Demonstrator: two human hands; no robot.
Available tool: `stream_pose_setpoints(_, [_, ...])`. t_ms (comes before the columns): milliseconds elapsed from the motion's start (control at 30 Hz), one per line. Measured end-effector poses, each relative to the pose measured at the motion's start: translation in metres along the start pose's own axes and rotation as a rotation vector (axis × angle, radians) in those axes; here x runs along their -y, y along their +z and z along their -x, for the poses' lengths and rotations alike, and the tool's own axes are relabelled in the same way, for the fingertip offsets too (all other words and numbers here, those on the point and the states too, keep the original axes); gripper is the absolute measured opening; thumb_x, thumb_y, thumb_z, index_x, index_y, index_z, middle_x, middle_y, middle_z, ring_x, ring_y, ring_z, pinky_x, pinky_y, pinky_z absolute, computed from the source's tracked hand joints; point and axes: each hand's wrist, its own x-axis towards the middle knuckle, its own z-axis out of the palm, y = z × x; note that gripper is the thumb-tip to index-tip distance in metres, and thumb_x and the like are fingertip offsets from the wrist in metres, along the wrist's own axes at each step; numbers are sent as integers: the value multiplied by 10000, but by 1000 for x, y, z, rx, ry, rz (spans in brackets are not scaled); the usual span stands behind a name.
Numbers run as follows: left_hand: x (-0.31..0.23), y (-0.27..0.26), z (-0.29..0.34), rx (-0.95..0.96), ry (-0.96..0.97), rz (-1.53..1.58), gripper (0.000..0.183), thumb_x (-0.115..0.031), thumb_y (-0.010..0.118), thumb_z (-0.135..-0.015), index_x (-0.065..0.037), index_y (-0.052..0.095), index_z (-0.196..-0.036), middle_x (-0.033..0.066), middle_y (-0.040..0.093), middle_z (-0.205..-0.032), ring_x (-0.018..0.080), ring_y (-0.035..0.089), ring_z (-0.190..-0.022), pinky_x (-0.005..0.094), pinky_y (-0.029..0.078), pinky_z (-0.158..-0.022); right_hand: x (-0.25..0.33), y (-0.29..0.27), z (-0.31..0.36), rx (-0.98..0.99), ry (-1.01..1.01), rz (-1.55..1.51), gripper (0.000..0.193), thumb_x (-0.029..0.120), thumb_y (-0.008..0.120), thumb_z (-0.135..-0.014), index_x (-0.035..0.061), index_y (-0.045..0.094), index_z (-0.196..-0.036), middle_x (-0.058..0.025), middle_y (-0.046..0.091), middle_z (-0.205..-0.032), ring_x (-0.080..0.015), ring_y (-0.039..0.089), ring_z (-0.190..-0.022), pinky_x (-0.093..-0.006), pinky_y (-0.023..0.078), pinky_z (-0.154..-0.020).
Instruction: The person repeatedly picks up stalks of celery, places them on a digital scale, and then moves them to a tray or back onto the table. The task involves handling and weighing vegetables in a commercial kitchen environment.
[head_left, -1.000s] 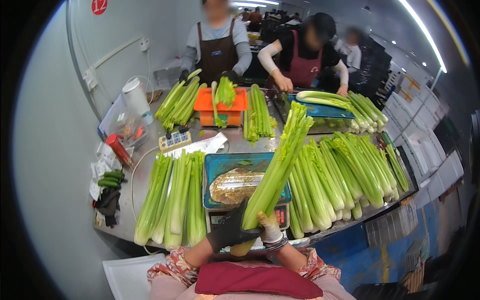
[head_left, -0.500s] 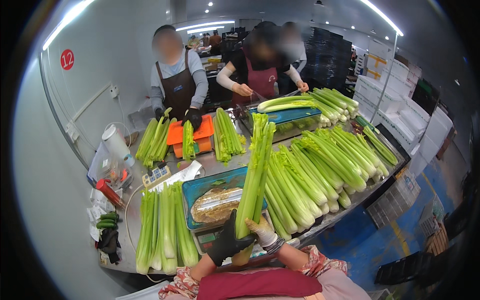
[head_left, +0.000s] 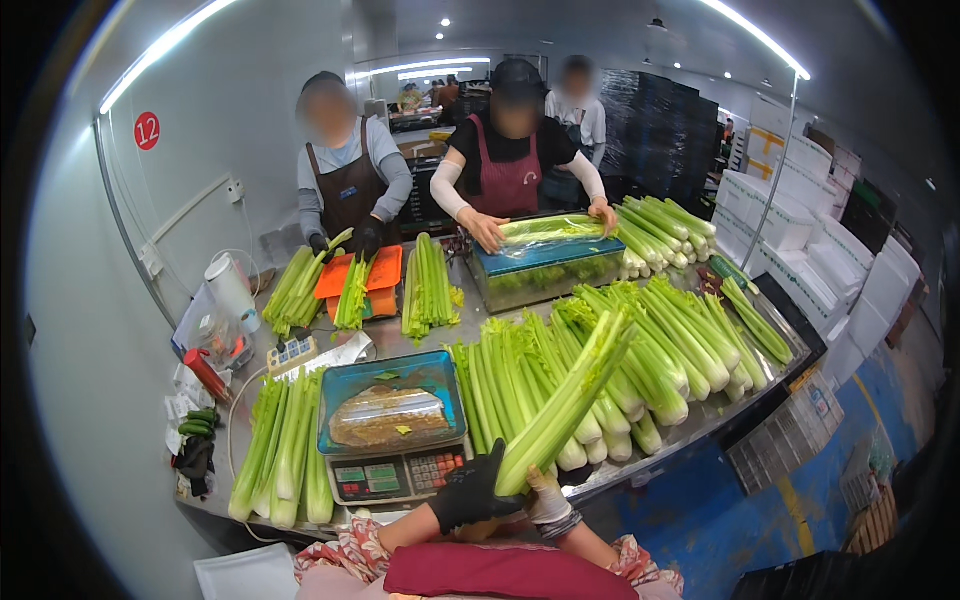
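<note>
A thick celery bunch (head_left: 560, 410) is held between my two hands, its pale base low and its leafy top tilted away to the right over other celery. My left hand (head_left: 474, 492), in a black glove, is closed about the left side of the base. Gloved in white, my right hand (head_left: 548, 498) grips the base from the right and below; some of its fingers are hidden. Left of the held bunch stands a digital scale (head_left: 370, 482), with a blue tray (head_left: 335, 385) on top. In the tray lies a brown, plastic-covered flat thing (head_left: 388, 416).
Celery piles lie right (head_left: 690, 350) and left (head_left: 285, 450) of the scale. Across the table, one co-worker (head_left: 350, 180) handles celery at an orange scale (head_left: 382, 270). Another (head_left: 515, 160) wraps celery on a blue-topped stand (head_left: 545, 258). A power strip (head_left: 292, 355) lies on the left.
The held celery has swung from nearly upright to leaning right, uncovering the scale's keypad. Across the table, the co-worker's hands have come down beside the film-covered celery.
</note>
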Motion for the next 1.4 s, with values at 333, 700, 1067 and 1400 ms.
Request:
stream_pose_setpoints(333, [-58,45,-43,-161,93,5,1022,-496,699,-665,122,245,-1341,287,554,-1014,375,572,-923,419,458,-788,69,-47,18,29,-84,56,549,203,689,-812,31,411,-1254,-79,530,-1143,-203,530,-1037,-340,430,-921])
stream_pose_setpoints(700, [-41,44,-46,-312,92,8,1040,-484,719,-663,103,218,-1360,287,545,-1061,383,566,-964,415,459,-819,81,-28,-9,101,-33,173,568,290,676,-820,20,419,-1249,-87,534,-1134,-204,514,-1057,-343,411,-931])
stream_pose_setpoints(1067, [1,25,-85,-429,178,201,1020,-352,754,-648,70,192,-1387,249,554,-1046,376,577,-931,427,467,-796,130,6,-67,252,189,421,503,200,645,-843,-9,433,-1248,-88,553,-1130,-182,536,-1031,-316,440,-890])
stream_pose_setpoints(1400, [-4,-41,-162,-485,217,-8,982,-282,744,-613,60,227,-1375,239,547,-1072,368,575,-940,420,473,-807,206,20,-155,279,401,393,559,172,712,-782,65,441,-1259,-67,578,-1137,-194,567,-1049,-366,479,-879])
